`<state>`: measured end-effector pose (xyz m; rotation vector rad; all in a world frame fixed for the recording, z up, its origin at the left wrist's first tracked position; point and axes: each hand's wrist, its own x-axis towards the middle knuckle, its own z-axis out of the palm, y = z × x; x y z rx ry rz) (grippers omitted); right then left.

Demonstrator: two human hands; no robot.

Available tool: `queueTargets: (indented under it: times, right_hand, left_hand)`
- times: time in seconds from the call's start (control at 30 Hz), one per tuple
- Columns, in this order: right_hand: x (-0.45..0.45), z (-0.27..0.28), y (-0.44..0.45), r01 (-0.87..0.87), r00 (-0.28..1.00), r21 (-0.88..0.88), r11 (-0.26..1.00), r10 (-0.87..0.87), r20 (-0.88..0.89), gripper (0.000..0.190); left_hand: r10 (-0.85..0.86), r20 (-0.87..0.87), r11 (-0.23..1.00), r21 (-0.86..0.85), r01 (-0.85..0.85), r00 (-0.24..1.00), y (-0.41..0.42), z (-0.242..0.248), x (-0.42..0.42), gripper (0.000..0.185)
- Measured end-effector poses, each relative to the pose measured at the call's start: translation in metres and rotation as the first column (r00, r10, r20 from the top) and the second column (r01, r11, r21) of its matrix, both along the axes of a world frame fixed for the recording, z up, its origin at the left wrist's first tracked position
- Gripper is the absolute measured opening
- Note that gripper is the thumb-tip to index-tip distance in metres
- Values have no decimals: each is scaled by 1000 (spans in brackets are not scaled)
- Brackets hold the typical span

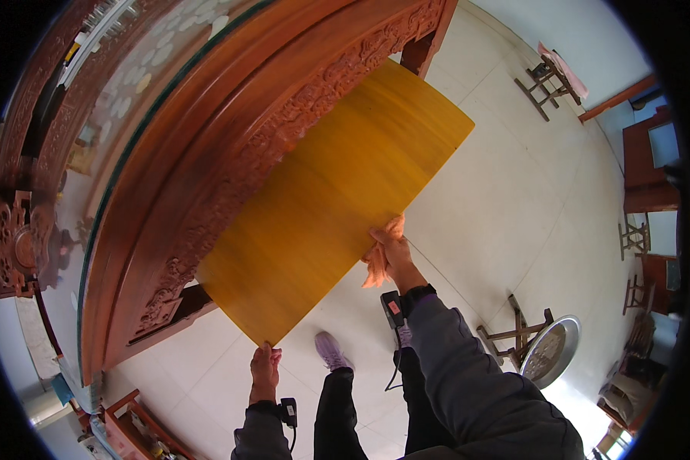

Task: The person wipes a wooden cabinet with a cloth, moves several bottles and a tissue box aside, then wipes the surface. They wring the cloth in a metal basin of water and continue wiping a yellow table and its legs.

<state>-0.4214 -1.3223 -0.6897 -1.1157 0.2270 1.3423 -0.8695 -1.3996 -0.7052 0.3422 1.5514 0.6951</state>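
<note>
Before me a yellow-brown wooden tabletop [345, 184] extends out from under a carved reddish wood cabinet [207, 144]. Its far long side is hidden beneath the carved apron. My left hand [264, 368] grips the tabletop's near left corner, thumb on top. At the middle of the near edge, my right hand [395, 250] pinches the board together with an orange cloth [378, 267]. The cloth hangs below the edge, partly covered by my fingers.
A metal basin [552, 352] rests on a wooden folding stool [517, 333] to my right. Another folding stool [552, 80] with a pink cloth stands by the far wall. A low wooden stand [141, 425] is at lower left. Pale tiles [494, 190] cover the floor.
</note>
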Motion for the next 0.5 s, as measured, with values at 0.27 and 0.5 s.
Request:
queueTargets:
  times: [0.27,0.5]
  right_hand:
    - [16,-17,-52,-66,996,-53,996,69,61,35]
    - [102,-11,-41,65,996,-67,996,-69,-54,45]
  left_hand:
    - [-156,-102,973,-187,135,982,-46,20,8,38]
    - [-133,-138,976,-191,105,981,60,13,-19,81]
